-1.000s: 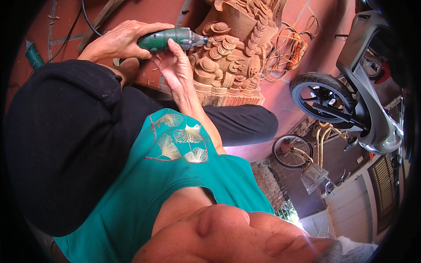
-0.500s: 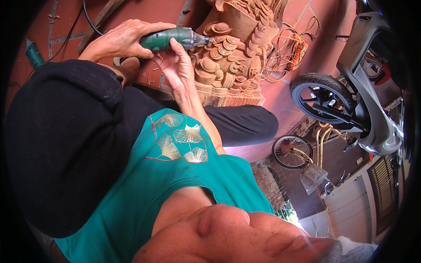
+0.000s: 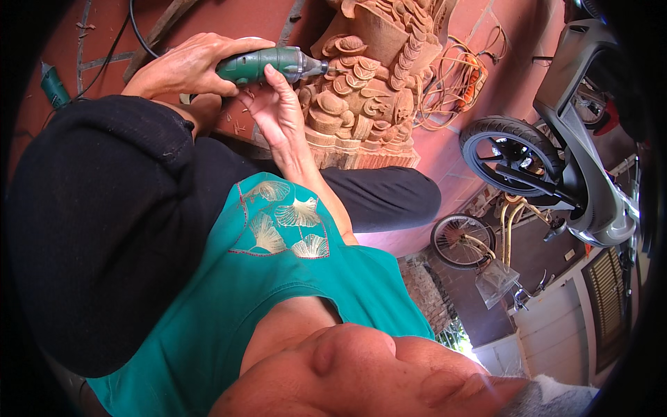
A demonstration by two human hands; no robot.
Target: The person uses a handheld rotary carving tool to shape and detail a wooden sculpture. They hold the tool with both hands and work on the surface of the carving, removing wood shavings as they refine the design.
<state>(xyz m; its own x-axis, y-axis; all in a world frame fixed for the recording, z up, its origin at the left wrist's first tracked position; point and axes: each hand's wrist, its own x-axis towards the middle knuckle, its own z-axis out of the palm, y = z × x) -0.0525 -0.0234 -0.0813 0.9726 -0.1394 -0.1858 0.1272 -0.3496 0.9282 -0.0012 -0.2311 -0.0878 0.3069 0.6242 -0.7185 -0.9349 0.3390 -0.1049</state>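
My left hand (image 3: pixel 182 66) is wrapped from above around the rear of a green rotary tool (image 3: pixel 253 66) with a grey metal nose. Palm up, my right hand (image 3: pixel 281 115) props the tool from below, its thumb pressed on the tool's near side and its fingers partly hidden. The nose points right at a reddish-brown wood carving (image 3: pixel 361 90) with layered round and scale-like shapes in relief. Its thin bit comes up to the carving's left side; contact is too small to tell.
Behind the carving lies an orange power strip (image 3: pixel 472 83) with tangled cords. A second green tool (image 3: pixel 53 85) rests on the tiled floor at far left, near a wooden bar (image 3: pixel 156 38). A motor scooter (image 3: pixel 577 125) and a bicycle (image 3: pixel 463 241) stand at right.
Both hands and the rotary tool have shifted slightly left and toward me, so the nose sits a little lower against the carving. The carving has stayed in place.
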